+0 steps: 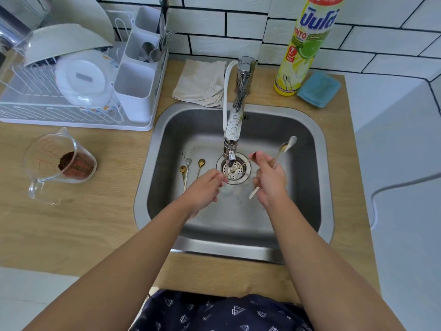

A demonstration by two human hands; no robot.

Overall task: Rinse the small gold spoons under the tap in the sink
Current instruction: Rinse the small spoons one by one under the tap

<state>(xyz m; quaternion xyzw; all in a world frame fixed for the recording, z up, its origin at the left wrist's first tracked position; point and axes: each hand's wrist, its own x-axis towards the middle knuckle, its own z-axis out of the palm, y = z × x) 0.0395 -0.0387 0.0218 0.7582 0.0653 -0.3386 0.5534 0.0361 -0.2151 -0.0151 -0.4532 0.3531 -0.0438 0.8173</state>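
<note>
- The left hand (205, 185) pinches one end of a thin gold spoon (238, 166) that stretches across under the spout of the chrome tap (232, 130), above the round drain strainer (235, 173).
- The right hand (268, 177) touches the far end of that spoon with its fingertips while its curled fingers grip a bundle of slim spoons (285, 149), their bowls pointing up and away and a pale handle tip showing below the palm.
- Three more small spoons (191, 170), two gold and one silver, lie side by side on the floor of the stainless steel sink (164, 139), just left of the drain.
- On the wooden desk (95, 223) stand a clear glass measuring jug with brown grounds (64, 163), a white dish rack (71, 80), a folded beige cloth (200, 83), a yellow dish-soap bottle (303, 48) and a blue sponge (318, 89).
</note>
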